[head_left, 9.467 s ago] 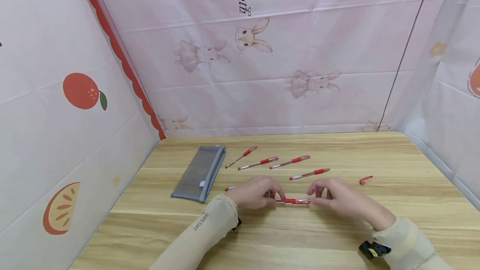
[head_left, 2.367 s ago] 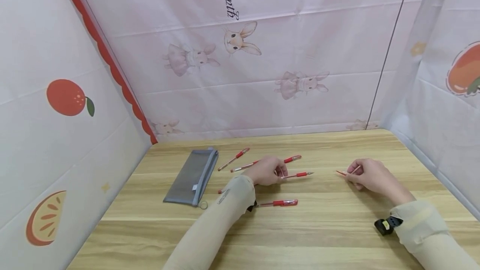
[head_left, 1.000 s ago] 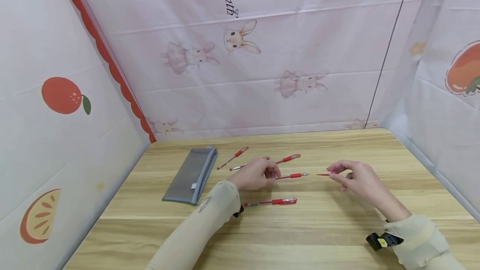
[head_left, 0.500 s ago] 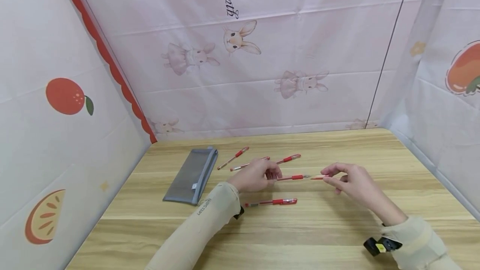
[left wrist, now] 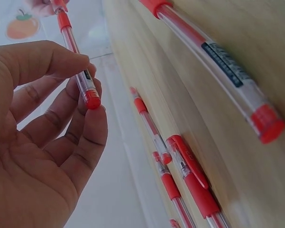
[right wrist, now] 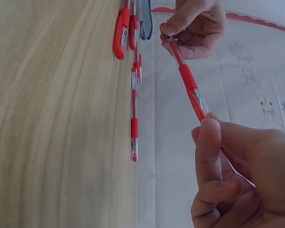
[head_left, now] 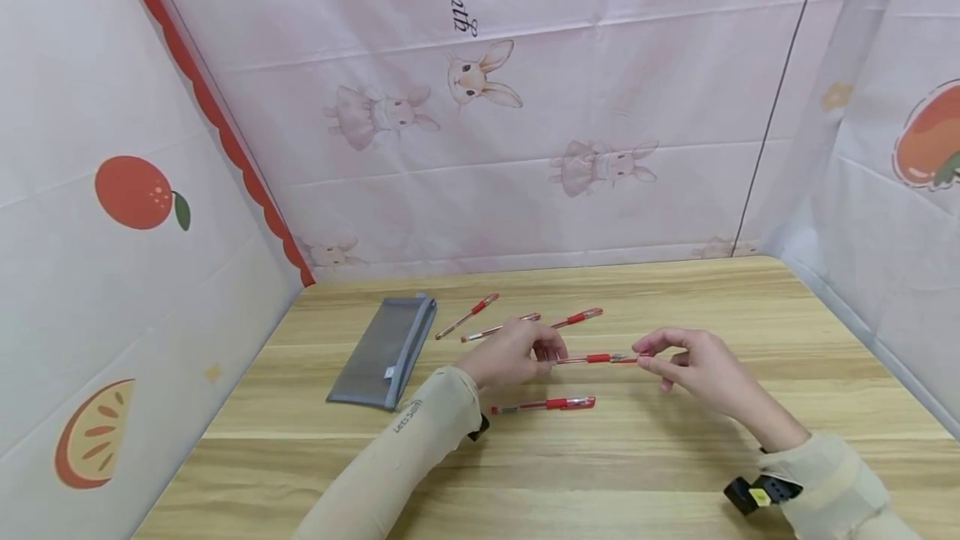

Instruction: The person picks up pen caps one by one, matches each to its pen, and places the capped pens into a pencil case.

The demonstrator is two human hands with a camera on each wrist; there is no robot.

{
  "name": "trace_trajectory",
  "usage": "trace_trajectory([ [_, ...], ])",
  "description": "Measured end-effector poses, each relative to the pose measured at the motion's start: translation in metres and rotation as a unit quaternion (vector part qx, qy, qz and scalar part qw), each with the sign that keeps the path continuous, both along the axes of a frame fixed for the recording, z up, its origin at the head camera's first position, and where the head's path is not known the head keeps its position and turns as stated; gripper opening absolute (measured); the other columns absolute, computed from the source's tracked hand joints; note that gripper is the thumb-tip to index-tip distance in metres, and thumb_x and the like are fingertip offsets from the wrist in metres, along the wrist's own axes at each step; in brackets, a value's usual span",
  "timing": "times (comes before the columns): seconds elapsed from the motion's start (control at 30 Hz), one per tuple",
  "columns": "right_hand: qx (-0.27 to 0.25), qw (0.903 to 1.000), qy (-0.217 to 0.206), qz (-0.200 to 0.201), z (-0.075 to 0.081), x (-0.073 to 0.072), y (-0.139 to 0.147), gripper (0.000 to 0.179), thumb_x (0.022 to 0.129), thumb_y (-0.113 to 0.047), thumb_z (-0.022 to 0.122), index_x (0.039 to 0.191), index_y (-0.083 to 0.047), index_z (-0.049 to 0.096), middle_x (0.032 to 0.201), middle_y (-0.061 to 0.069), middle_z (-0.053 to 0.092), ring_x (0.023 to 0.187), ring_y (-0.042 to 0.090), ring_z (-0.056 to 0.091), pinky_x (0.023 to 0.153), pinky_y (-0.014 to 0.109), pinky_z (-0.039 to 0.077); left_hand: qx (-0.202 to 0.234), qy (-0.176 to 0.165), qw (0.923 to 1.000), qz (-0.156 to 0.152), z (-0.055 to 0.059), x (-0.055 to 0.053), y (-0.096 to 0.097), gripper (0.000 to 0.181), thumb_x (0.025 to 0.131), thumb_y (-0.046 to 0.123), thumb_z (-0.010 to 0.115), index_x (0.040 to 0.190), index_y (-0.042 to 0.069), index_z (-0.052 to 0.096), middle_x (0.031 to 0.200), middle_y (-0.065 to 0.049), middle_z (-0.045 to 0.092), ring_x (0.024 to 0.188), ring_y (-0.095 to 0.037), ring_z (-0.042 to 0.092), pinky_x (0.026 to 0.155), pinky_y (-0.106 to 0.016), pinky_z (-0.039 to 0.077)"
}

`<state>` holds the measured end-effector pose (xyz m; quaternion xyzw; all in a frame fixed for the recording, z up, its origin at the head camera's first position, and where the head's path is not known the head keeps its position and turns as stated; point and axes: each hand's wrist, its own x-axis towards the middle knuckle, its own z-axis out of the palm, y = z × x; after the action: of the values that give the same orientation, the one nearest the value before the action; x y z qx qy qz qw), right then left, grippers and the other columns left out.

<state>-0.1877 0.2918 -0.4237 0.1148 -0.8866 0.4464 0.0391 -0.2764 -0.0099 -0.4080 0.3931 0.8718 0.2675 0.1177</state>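
Above the table, my left hand (head_left: pixel 510 352) pinches a red gel pen (head_left: pixel 597 358) near its rear end, between thumb and fingers. The pen has a clear barrel, a red rubber grip and a red end plug, seen close in the left wrist view. From the other side, my right hand (head_left: pixel 693 365) pinches the end of the clear cap with a red clip (right wrist: pixel 197 105). In the right wrist view the cap sits over the pen's metal tip, in line with the barrel. The fingertips of my right hand hide the cap's far end.
A capped red pen (head_left: pixel 555 403) lies in front of my left hand. Several more lie behind it, among them one pen (head_left: pixel 467 317) at the left and another pen (head_left: pixel 576 318) at the right. A grey mesh zip pouch (head_left: pixel 375 352) lies at the left.
My right hand has moved left with the cap, which has gone from apart to over the pen's tip. Longer ago, both hands were at the pen that now lies in front.
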Motion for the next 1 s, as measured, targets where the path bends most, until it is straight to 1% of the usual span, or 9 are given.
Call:
trace_trajectory([
  [0.1, -0.006, 0.9999, -0.003, 0.009, 0.0, -0.001, -0.001, 0.022, 0.101, -0.017, 0.075, 0.119, -0.003, 0.075, 0.122, 0.02, 0.074, 0.064, 0.021, 0.07, 0.062, 0.034, 0.061, -0.001, -0.003, 1.0, 0.001, 0.002, 0.002, 0.0, 0.019, 0.099, 0.002, 0.07, 0.113, 0.013, 0.077, 0.101, 0.001, 0.075, 0.087, -0.006, 0.06, 0.08, -0.019, 0.053],
  [0.2, -0.01, 0.9999, -0.01, 0.01, 0.0, -0.002, -0.003, 0.023, 0.101, -0.017, 0.075, 0.119, -0.003, 0.075, 0.124, 0.02, 0.074, 0.064, 0.021, 0.07, 0.062, 0.033, 0.06, -0.001, -0.008, 1.0, 0.005, 0.004, 0.003, 0.001, 0.019, 0.099, 0.002, 0.07, 0.113, 0.014, 0.077, 0.1, 0.003, 0.073, 0.088, -0.007, 0.06, 0.08, -0.019, 0.053],
  [0.4, -0.021, 0.9994, -0.023, 0.015, 0.0, -0.003, -0.005, 0.022, 0.102, -0.017, 0.075, 0.12, -0.004, 0.074, 0.124, 0.02, 0.073, 0.065, 0.025, 0.07, 0.06, 0.034, 0.059, -0.002, -0.008, 0.9999, 0.009, 0.005, 0.004, 0.002, 0.018, 0.1, 0.004, 0.07, 0.113, 0.014, 0.076, 0.107, -0.003, 0.076, 0.09, -0.008, 0.061, 0.082, -0.02, 0.054],
  [0.5, -0.021, 0.9994, -0.023, 0.015, 0.0, -0.003, -0.005, 0.022, 0.102, -0.017, 0.075, 0.119, -0.004, 0.074, 0.121, 0.02, 0.074, 0.065, 0.026, 0.07, 0.061, 0.034, 0.059, -0.007, 0.007, 1.0, 0.0, 0.004, 0.004, 0.003, 0.017, 0.102, 0.006, 0.07, 0.115, 0.016, 0.076, 0.104, 0.001, 0.075, 0.089, -0.006, 0.061, 0.08, -0.019, 0.053],
  [0.6, -0.018, 0.9995, -0.021, 0.015, 0.0, -0.004, -0.005, 0.022, 0.102, -0.018, 0.075, 0.119, -0.004, 0.075, 0.12, 0.019, 0.074, 0.064, 0.026, 0.071, 0.061, 0.034, 0.058, -0.011, 0.018, 0.9998, -0.007, 0.004, 0.005, 0.004, 0.02, 0.103, 0.012, 0.072, 0.122, 0.02, 0.076, 0.099, 0.009, 0.072, 0.086, -0.004, 0.061, 0.076, -0.018, 0.054],
  [0.67, -0.016, 0.9995, -0.021, 0.016, 0.001, -0.004, -0.004, 0.022, 0.102, -0.018, 0.075, 0.119, -0.004, 0.075, 0.12, 0.019, 0.075, 0.064, 0.026, 0.071, 0.06, 0.033, 0.058, -0.015, 0.02, 0.9997, -0.007, 0.005, 0.006, 0.006, 0.024, 0.103, 0.016, 0.073, 0.126, 0.023, 0.076, 0.098, 0.013, 0.07, 0.083, -0.004, 0.06, 0.073, -0.018, 0.054],
  [0.73, -0.014, 0.9995, -0.019, 0.019, 0.001, -0.005, -0.004, 0.023, 0.102, -0.018, 0.075, 0.12, -0.004, 0.076, 0.122, 0.019, 0.075, 0.064, 0.026, 0.071, 0.059, 0.033, 0.057, -0.017, 0.021, 0.9996, -0.004, 0.006, 0.007, 0.007, 0.027, 0.102, 0.019, 0.074, 0.128, 0.026, 0.076, 0.099, 0.015, 0.07, 0.082, -0.005, 0.06, 0.072, -0.018, 0.053],
  [0.87, -0.015, 0.9994, -0.017, 0.027, 0.002, -0.005, -0.004, 0.023, 0.102, -0.016, 0.074, 0.121, -0.004, 0.076, 0.124, 0.02, 0.075, 0.065, 0.026, 0.071, 0.06, 0.032, 0.057, -0.026, 0.035, 0.999, -0.004, 0.008, 0.009, 0.01, 0.024, 0.102, 0.02, 0.074, 0.125, 0.026, 0.079, 0.106, 0.015, 0.071, 0.085, -0.006, 0.059, 0.074, -0.018, 0.053],
  [1.0, -0.019, 0.999, -0.02, 0.035, 0.004, -0.006, -0.005, 0.022, 0.102, -0.015, 0.074, 0.122, -0.004, 0.076, 0.123, 0.02, 0.076, 0.066, 0.025, 0.071, 0.062, 0.033, 0.059, -0.045, 0.051, 0.9977, -0.009, 0.008, 0.011, 0.012, 0.022, 0.102, 0.02, 0.074, 0.123, 0.024, 0.079, 0.11, 0.015, 0.07, 0.092, -0.006, 0.059, 0.081, -0.018, 0.053],
])
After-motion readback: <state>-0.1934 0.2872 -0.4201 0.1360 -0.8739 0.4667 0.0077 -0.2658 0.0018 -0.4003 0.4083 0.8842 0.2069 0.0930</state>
